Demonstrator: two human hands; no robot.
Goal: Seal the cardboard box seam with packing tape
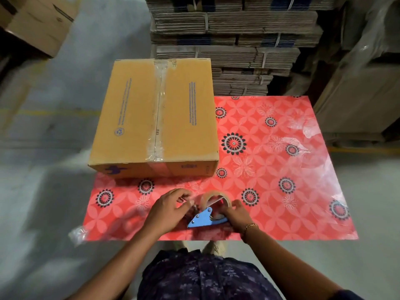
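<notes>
A closed brown cardboard box (138, 118) lies on the left part of the red patterned table (281, 191). Clear packing tape (159, 109) runs along its centre seam and folds down over the near side. Near the table's front edge sits a blue tape dispenser (200, 219) carrying a clear tape roll (214, 199). My right hand (237, 213) grips the dispenser from its right side. My left hand (167, 210) pinches the loose end of the tape at the dispenser's left. Both hands are well in front of the box and do not touch it.
Strapped bundles of flat cardboard (227, 40) are stacked behind the table. More cartons (36, 22) stand at the far left and wrapped goods (368, 72) at the right. Crumpled clear plastic scraps (303, 128) lie on the table's right side, another scrap (76, 232) at its front left corner.
</notes>
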